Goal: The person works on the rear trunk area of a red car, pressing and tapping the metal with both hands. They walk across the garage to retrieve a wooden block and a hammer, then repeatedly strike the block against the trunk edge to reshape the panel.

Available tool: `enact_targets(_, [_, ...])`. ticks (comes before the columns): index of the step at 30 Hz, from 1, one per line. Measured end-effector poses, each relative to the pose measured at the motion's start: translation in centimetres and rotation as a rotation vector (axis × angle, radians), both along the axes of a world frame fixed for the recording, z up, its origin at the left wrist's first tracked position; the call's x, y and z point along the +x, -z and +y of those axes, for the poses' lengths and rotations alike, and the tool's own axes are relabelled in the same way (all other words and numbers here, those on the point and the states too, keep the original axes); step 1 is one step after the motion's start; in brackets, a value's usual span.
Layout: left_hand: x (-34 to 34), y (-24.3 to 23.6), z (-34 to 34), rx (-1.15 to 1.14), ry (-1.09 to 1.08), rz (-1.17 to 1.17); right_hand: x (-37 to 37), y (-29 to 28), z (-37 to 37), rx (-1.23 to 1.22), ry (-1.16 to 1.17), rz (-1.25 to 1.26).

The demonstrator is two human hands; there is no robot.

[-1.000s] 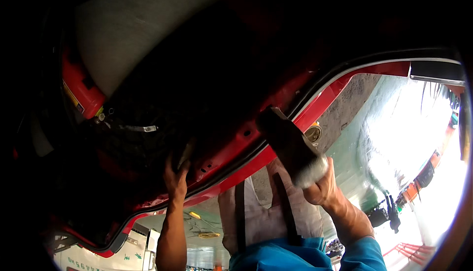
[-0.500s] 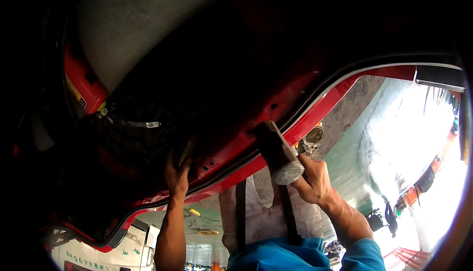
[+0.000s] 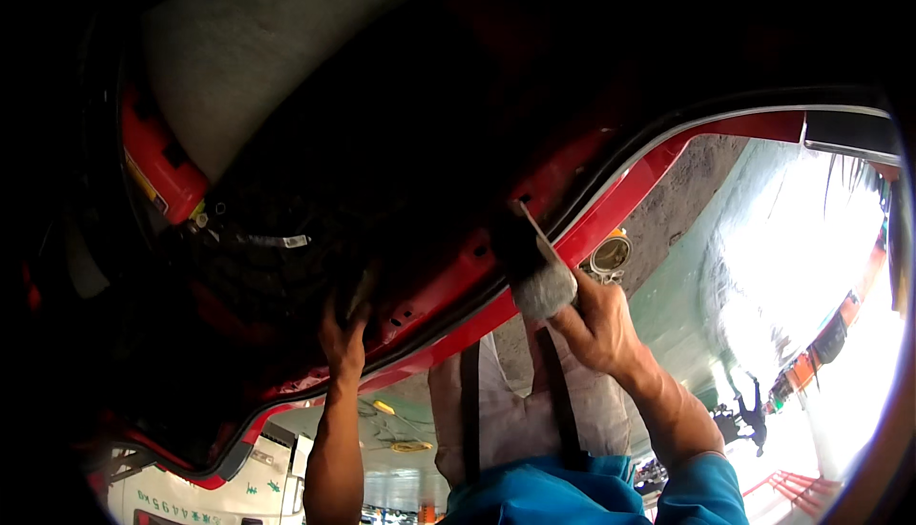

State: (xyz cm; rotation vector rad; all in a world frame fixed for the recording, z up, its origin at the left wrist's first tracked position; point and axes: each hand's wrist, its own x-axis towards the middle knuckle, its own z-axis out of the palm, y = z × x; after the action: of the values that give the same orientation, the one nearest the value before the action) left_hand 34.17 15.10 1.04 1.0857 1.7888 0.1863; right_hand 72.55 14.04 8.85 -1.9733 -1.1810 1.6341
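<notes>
In my right hand (image 3: pixel 606 328) is a hammer (image 3: pixel 546 291), gripped with the fingers wrapped round. Its thick, worn metal head reaches over the rubber-edged red sill (image 3: pixel 472 256) of a vehicle's door opening. My left hand (image 3: pixel 343 334) reaches past the sill into the dark interior. Between its thumb and fingers is a narrow, dull object (image 3: pixel 363 288), too dark to name. Small holes dot the sill between my two hands. I cannot tell whether the hammer touches the metal.
A black rubber seal (image 3: pixel 434 346) follows the sill's edge. Deeper inside lie a red canister (image 3: pixel 162 158) and a labelled strap (image 3: pixel 281 241). Outside, an open round tin (image 3: pixel 611 253) stands on the floor by my legs. A white vehicle (image 3: pixel 191 487) is at the lower left.
My right hand and the hammer have moved slightly up, with the head tilting a little. My left hand has stayed nearly in place inside the opening.
</notes>
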Motion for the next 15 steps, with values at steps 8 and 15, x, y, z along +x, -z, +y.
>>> enact_targets(8, [0.3,0.2,0.9,-0.056,-0.045,-0.026,0.9,-1.6,2.1,0.155,0.031,0.126])
enact_targets(15, [0.8,-0.3,0.4,-0.017,-0.036,-0.009,0.4,-1.4,1.8,0.145,0.069,0.036])
